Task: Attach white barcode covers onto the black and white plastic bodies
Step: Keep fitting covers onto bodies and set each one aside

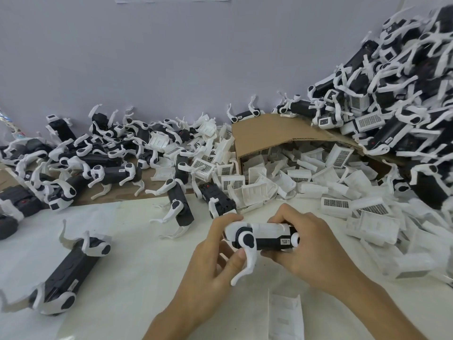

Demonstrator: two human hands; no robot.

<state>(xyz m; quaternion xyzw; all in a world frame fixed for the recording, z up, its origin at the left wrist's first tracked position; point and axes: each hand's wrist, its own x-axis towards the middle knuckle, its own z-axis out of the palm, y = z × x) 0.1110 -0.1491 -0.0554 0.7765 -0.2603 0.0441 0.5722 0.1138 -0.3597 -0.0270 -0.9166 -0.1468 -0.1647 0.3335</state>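
Gripping the black and white body (266,238) over the table (137,273) with our left hand (210,263) and right hand (311,249), we risk seating its white cover (267,228) crooked if thumb pressure lands unevenly.

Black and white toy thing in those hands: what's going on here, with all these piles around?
A person grips one black and white body above the table, left hand and right hand at its ends. A white cover seems to sit along its top. Loose covers spill from a cardboard box behind, and more bodies lie heaped on both sides.
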